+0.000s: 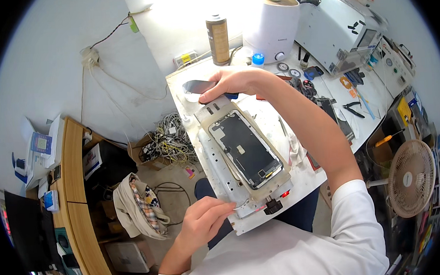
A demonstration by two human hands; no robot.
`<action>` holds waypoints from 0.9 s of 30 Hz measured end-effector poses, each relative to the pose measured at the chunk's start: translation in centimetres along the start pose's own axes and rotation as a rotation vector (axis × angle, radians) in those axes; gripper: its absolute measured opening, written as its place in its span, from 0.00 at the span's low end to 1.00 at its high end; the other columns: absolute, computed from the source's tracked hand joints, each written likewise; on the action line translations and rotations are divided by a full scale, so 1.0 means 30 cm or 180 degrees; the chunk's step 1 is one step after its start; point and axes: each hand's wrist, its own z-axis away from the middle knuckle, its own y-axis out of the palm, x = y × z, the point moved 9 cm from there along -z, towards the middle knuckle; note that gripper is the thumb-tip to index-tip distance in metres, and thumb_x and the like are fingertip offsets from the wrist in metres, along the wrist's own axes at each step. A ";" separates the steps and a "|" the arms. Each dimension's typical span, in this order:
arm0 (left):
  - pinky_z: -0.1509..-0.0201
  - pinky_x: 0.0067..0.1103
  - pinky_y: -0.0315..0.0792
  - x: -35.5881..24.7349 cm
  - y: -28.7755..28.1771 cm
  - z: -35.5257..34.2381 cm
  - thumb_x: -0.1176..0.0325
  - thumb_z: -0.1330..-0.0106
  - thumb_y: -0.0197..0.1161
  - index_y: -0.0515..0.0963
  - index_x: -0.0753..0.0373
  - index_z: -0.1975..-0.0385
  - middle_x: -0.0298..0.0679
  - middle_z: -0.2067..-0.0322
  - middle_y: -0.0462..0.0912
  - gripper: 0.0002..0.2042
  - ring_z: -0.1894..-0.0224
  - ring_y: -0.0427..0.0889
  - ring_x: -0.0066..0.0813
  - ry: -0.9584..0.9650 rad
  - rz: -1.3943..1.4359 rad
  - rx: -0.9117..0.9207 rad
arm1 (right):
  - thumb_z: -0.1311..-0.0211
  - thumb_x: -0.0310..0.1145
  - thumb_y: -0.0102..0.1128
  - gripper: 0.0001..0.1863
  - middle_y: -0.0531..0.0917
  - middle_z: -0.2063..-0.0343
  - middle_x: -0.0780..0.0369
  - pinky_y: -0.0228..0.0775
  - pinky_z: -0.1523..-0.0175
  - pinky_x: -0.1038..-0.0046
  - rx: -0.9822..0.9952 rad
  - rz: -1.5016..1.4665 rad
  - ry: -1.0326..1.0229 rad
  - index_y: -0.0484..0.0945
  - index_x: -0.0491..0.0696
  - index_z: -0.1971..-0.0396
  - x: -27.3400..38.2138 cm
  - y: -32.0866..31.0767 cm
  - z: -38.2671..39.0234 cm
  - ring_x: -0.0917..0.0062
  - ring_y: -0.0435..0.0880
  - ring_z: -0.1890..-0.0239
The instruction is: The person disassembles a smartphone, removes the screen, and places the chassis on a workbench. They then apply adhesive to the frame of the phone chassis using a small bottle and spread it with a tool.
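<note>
- White table (379, 96): open room past its left edge.
- Metal stand (216, 160): near that edge, bearing a black phone panel (245, 153).
- Right hand (229, 83): reaches far, pinching a grey sheet (197, 86).
- Left hand (203, 220): curled, fingers together, touching the stand's corner.

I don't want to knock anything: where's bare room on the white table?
On the white table, a small patch lies at the near edge, right of the long silver metal fixture. Another seems free left of the orange plastic piece, beyond the black pliers. It's crowded around the flat dark panels.
</note>
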 end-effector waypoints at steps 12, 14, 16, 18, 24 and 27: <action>0.65 0.22 0.77 0.036 -0.031 -0.029 0.77 0.44 0.80 0.87 0.64 0.65 0.39 0.67 0.87 0.09 0.67 0.85 0.30 -0.0447 0.0103 -0.0186 | 0.28 0.46 0.68 0.20 0.87 0.68 0.64 0.72 0.61 0.76 -0.0432 0.0631 0.0102 0.87 0.48 0.47 0.052 -0.060 0.063 0.83 0.81 0.66; 0.65 0.23 0.78 0.064 -0.034 -0.053 0.77 0.45 0.80 0.88 0.63 0.65 0.38 0.65 0.87 0.10 0.65 0.85 0.30 -0.0521 0.0193 -0.0146 | 0.26 0.43 0.64 0.18 0.85 0.70 0.66 0.73 0.62 0.76 -0.0882 0.0637 -0.0153 0.86 0.48 0.44 0.087 -0.105 0.135 0.84 0.80 0.68; 0.64 0.23 0.79 0.098 -0.036 -0.081 0.77 0.46 0.81 0.88 0.62 0.65 0.37 0.64 0.87 0.10 0.64 0.85 0.30 -0.0585 0.0293 -0.0066 | 0.24 0.38 0.61 0.17 0.84 0.72 0.67 0.73 0.63 0.77 -0.1434 0.0683 -0.0497 0.84 0.48 0.43 0.112 -0.137 0.260 0.85 0.79 0.71; 0.64 0.23 0.79 0.136 -0.038 -0.106 0.76 0.47 0.81 0.88 0.62 0.65 0.37 0.64 0.87 0.11 0.64 0.85 0.29 -0.0658 0.0404 0.0031 | 0.25 0.35 0.61 0.17 0.84 0.73 0.68 0.73 0.62 0.79 -0.1534 0.0535 -0.0528 0.83 0.46 0.42 0.099 -0.135 0.385 0.86 0.79 0.72; 0.67 0.22 0.77 0.215 -0.096 -0.147 0.66 0.37 0.78 0.87 0.65 0.67 0.36 0.67 0.87 0.09 0.68 0.84 0.26 -0.0498 0.0694 0.0048 | 0.38 0.30 0.75 0.21 0.85 0.66 0.63 0.78 0.55 0.75 -0.1747 0.1308 -0.0948 0.85 0.47 0.44 0.144 -0.022 0.648 0.79 0.84 0.64; 0.65 0.19 0.76 0.310 -0.199 -0.153 0.66 0.25 0.68 0.86 0.67 0.59 0.38 0.65 0.87 0.09 0.68 0.83 0.22 -0.0704 0.0656 -0.0994 | 0.40 0.30 0.77 0.24 0.86 0.63 0.59 0.79 0.56 0.73 -0.1554 0.1718 -0.1135 0.84 0.47 0.43 0.190 0.026 0.725 0.73 0.86 0.64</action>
